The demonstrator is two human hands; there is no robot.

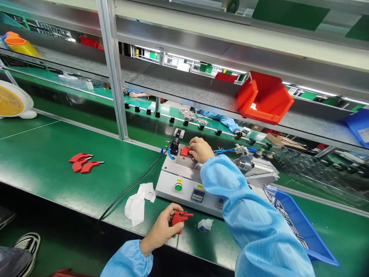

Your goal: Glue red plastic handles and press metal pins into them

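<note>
Near the front edge of the bench, my left hand [165, 226] is closed around a red plastic handle piece [178, 220] whose narrow end points right. My right hand [201, 149] reaches over the grey bench machine [178, 173], fingers bent onto a second red piece [184, 151] sitting in its fixture. The far fingertips are partly hidden, but thumb and fingers appear to grip that piece's right end. On the machine's front are a green button [178, 187] and a small counter [197, 195].
Several red handles with metal pins [83, 163] lie left on the green bench. White paper [141, 204] and a small white-capped item [205, 225] lie before the machine. A blue tray [305, 227] of metal rods stands right. A shelf above holds a red bin [265, 98]; a black cable [129, 188] crosses the bench.
</note>
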